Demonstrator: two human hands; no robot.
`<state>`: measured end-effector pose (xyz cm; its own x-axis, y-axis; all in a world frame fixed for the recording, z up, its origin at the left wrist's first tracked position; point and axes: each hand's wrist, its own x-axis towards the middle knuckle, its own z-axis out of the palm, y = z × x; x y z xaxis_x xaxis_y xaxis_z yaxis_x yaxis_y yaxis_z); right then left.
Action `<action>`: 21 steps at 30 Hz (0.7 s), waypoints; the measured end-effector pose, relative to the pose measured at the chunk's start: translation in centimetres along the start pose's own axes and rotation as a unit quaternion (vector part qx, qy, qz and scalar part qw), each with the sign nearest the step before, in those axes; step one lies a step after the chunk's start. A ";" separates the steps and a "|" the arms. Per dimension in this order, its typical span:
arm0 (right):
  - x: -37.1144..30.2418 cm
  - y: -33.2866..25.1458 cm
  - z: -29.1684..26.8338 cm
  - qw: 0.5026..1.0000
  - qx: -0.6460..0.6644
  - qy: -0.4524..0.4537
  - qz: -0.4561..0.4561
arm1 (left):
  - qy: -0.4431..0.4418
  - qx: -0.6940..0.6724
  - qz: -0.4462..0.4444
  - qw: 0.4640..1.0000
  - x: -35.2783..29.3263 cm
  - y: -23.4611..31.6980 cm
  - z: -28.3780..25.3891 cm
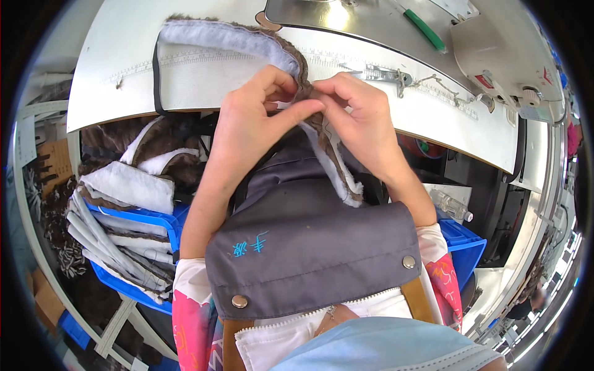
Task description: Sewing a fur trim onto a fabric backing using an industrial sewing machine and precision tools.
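Observation:
A long strip of brown fur with a pale fleecy backing (pixel 229 38) runs across the white table and bends down toward my lap. Its lower part (pixel 337 166) hangs past the table edge over my dark grey apron (pixel 309 247). My left hand (pixel 257 117) pinches the strip near its middle, thumb pointing right. Close beside it, my right hand (pixel 362 120) grips the same spot between thumb and fingers. The fingertips nearly meet, and the fur between them is mostly hidden. From the strip's far left end hangs a narrow black band (pixel 156 74).
A sewing machine (pixel 495 55) stands at the far right, with a green-handled tool (pixel 424 29) on its metal plate. Ruler markings cross the table (pixel 204 86). At left, a blue crate (pixel 179 219) holds several fleece-backed strips (pixel 117 241). Another blue bin (pixel 467 244) and a clear bottle (pixel 451 204) are at right.

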<state>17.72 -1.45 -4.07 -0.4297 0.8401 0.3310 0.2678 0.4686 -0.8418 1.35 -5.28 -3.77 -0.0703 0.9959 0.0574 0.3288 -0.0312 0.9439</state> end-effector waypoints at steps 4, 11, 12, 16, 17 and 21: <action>1.0 -0.2 -0.6 0.999 0.019 -0.037 0.033 | -0.004 -0.041 -0.025 0.999 0.3 -0.3 -0.4; 1.9 1.5 -1.8 0.947 0.216 -0.130 0.197 | -0.020 -0.062 -0.038 0.997 0.8 0.4 -1.0; 1.7 1.7 -1.7 0.943 0.230 -0.130 0.200 | -0.018 -0.072 -0.043 0.996 0.8 0.4 -1.0; 1.3 1.4 -1.6 0.963 0.191 -0.111 0.155 | -0.002 -0.044 -0.020 0.999 0.4 0.6 -0.7; 1.1 1.3 -1.5 0.963 0.191 -0.111 0.156 | -0.002 -0.045 -0.020 0.999 0.3 0.6 -0.5; 0.6 1.0 -1.2 0.980 0.134 -0.069 0.128 | 0.017 -0.022 0.010 1.000 0.4 0.3 0.0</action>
<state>18.74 -0.17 -4.17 -0.4952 0.8674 0.0499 0.1537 0.1440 -0.9776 1.40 -4.87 -3.46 -0.0954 0.9917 0.0868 0.2887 -0.0559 0.9558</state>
